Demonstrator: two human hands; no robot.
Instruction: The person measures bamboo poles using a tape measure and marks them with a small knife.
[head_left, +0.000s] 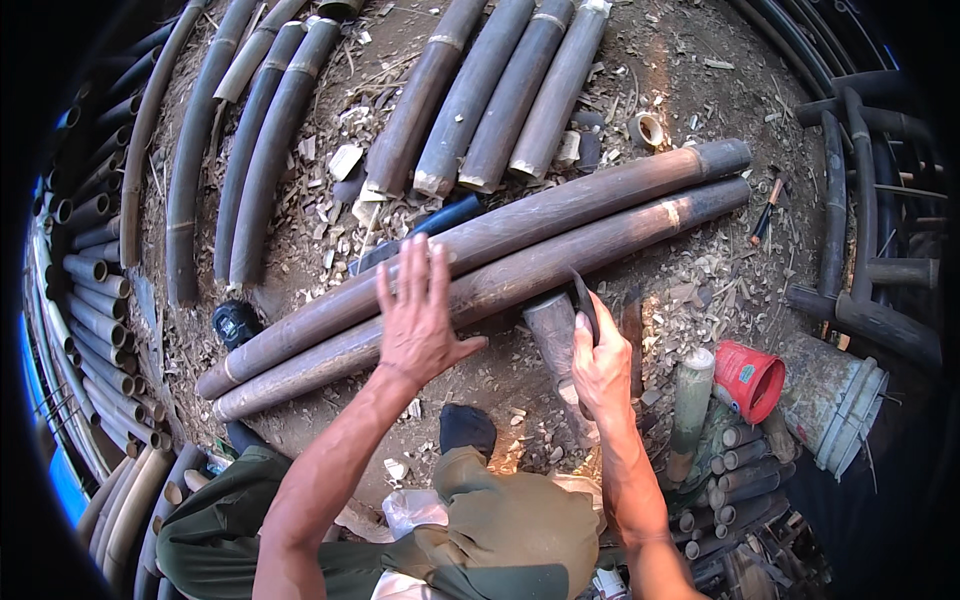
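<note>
From the head view, your left hand (418, 318) is lying flat with fingers spread on the nearer of two long bamboo poles (520, 275) lying across the chip-strewn ground (690, 290). Your right hand (600, 365) is gripping a dark blade (583, 300) beside that pole. A red bucket (750, 378) is lying to the right.

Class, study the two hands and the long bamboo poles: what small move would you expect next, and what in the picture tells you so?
Probably a short cut of the dark blade into the near bamboo pole. The left hand lies flat and open on that pole, steadying it; the right hand has its grip shut on the blade, whose tip sits at the pole's edge.
</note>
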